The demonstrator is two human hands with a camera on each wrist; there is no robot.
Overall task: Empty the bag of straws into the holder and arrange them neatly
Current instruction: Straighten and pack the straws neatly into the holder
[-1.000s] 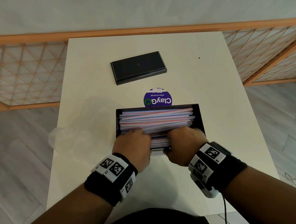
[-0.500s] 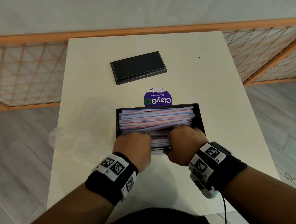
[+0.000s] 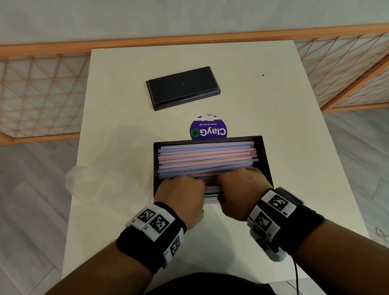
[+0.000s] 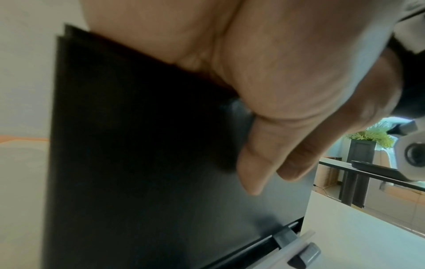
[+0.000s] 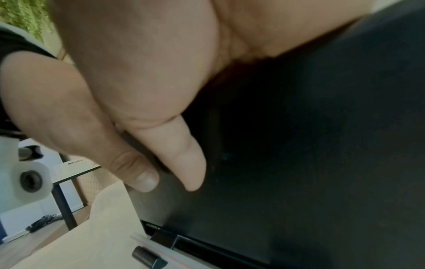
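While both my hands (image 3: 180, 194) (image 3: 240, 190) hook the holder's (image 3: 264, 156) near wall, fingers on straws (image 3: 207, 156), I'm tidying; next, levelling them.

Since a second ago the straws (image 3: 207, 156) in the holder (image 3: 265, 156) lie flatter and more level, the loose slanted ones now pressed in line; both hands have barely shifted.

A white table (image 3: 267, 110) carries a black straw holder (image 3: 265, 156) near its front edge, a purple round sticker (image 3: 208, 129) just behind it, a black lid (image 3: 182, 87) toward the back edge, and a clear bag (image 3: 103, 176) overhanging the left edge.
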